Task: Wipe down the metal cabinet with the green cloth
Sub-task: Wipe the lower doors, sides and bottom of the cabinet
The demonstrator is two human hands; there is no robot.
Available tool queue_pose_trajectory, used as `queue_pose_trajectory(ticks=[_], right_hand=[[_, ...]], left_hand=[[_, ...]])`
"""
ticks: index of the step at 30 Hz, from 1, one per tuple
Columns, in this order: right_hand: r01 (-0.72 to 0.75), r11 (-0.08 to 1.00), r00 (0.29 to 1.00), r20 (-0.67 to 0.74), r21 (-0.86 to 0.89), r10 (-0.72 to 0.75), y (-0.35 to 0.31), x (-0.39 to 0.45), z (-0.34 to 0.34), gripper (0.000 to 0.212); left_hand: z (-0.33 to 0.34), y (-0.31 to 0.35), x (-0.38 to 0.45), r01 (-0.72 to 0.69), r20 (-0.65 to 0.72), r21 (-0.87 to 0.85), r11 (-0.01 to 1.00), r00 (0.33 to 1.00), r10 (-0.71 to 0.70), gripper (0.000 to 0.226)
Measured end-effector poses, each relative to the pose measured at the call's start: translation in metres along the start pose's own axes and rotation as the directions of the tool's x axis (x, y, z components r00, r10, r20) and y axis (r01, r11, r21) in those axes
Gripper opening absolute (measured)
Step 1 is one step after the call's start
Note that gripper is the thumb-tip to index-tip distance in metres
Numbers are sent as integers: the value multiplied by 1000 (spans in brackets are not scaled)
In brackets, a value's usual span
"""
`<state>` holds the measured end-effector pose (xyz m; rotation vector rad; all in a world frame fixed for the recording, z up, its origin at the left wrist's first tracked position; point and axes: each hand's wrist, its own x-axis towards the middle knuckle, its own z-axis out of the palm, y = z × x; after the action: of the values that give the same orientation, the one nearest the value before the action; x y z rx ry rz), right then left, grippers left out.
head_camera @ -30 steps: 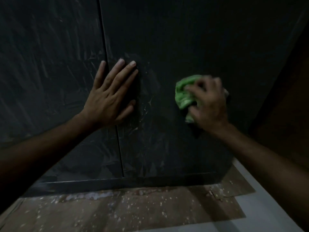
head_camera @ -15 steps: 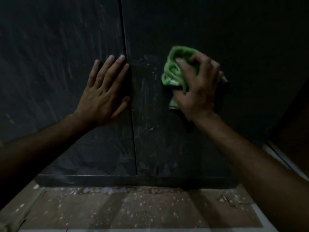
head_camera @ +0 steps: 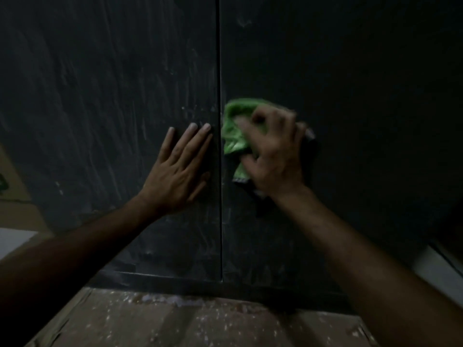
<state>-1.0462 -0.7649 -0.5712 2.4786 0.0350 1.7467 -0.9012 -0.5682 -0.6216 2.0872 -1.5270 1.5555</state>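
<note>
A dark metal cabinet (head_camera: 100,96) with two doors fills the view, a vertical seam (head_camera: 220,71) running between them. Pale smears streak the left door. My left hand (head_camera: 179,171) lies flat on the left door just beside the seam, fingers straight. My right hand (head_camera: 273,156) grips a bunched green cloth (head_camera: 234,126) and presses it against the right door right next to the seam. The right hand is blurred by motion. Part of the cloth is hidden under the hand.
Below the cabinet's base lies a brown floor (head_camera: 175,321) speckled with white flecks. A pale wall strip (head_camera: 441,269) shows at the right and a light patch (head_camera: 12,239) at the left edge.
My right hand has carried the green cloth leftward across the right door toward the seam. My left hand stays flat on the left door. The view has shifted.
</note>
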Motion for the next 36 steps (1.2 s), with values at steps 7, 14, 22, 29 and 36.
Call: queue_pose_trajectory(ticks=[7, 14, 22, 29, 36], right_hand=[[215, 977, 947, 242, 7, -211, 22, -33, -23, 43], [23, 1000, 990, 143, -21, -19, -8, -14, -3, 58], [214, 976, 938, 286, -28, -197, 13, -60, -3, 46], [508, 861, 732, 517, 18, -442, -13, -129, 13, 53], [73, 997, 970, 235, -19, -67, 0, -98, 19, 44]], left_hand=[[12, 2, 1, 34, -70, -32, 999, 997, -36, 77], [17, 8, 1, 62, -100, -50, 997, 993, -66, 76], [16, 13, -4, 58, -77, -71, 996, 995, -63, 75], [26, 26, -19, 7, -91, -133, 991, 996, -19, 64], [39, 40, -28, -36, -70, -148, 988, 997, 26, 68]])
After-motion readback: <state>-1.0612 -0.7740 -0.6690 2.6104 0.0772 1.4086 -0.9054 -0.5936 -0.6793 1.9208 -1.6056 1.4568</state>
